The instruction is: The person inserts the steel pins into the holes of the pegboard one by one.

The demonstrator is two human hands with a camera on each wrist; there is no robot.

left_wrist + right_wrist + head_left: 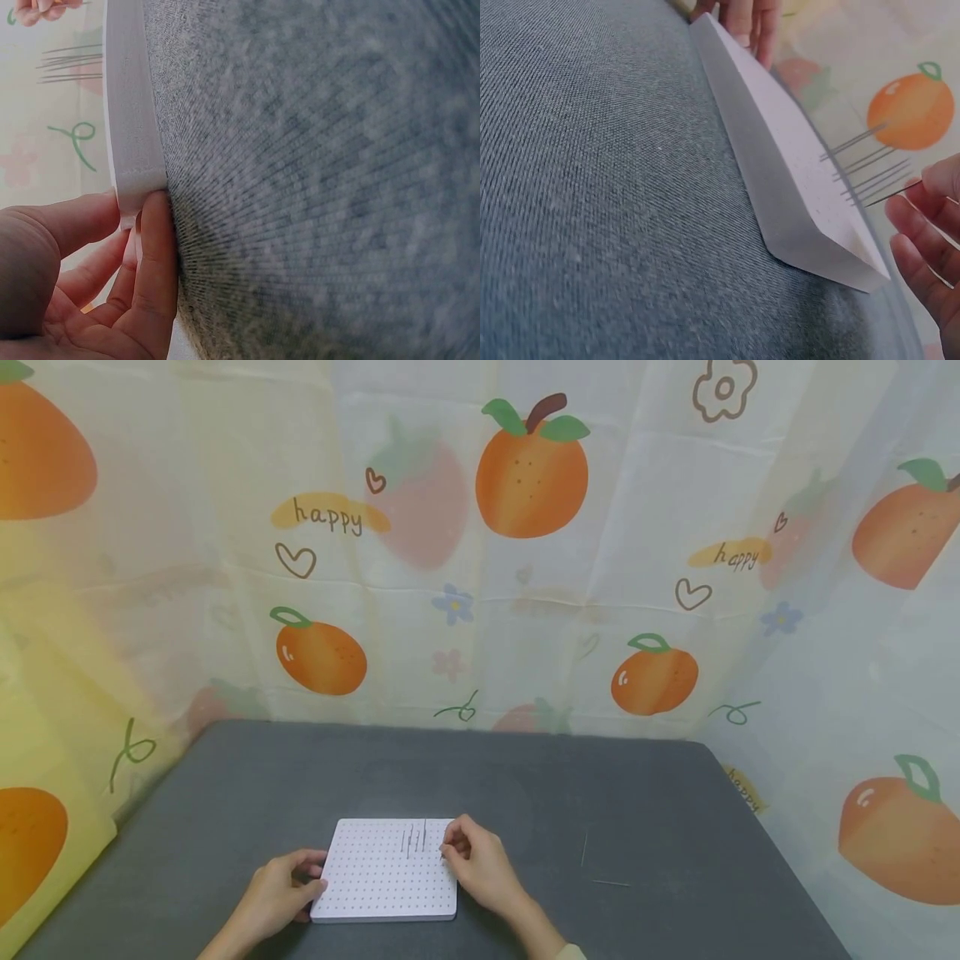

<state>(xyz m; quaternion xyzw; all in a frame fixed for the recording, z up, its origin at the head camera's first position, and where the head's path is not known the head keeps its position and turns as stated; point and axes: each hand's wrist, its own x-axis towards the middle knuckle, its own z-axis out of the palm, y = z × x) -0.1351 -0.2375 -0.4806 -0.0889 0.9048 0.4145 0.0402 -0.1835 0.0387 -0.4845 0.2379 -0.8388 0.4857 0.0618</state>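
Note:
A white board (pixel 375 885) dotted with rows of small holes lies on the dark table. My left hand (pixel 281 887) grips its left edge, thumb against the top face and fingers at the side, as the left wrist view (pixel 131 112) of the board's edge shows. Several thin metal pins (pixel 417 840) stand upright in holes toward the back right of the board. Between thumb and forefinger, my right hand (pixel 477 862) pinches another thin metal pin (pixel 891 194). Its lower end reaches the board's surface beside the standing pins; whether it sits in a hole I cannot tell.
Two loose thin pins lie on the dark cloth-covered table (pixel 660 827) right of the board, one pointing away (pixel 584 848) and one sideways (pixel 611 883). A fruit-printed curtain (pixel 525 635) hangs behind the table and along its sides.

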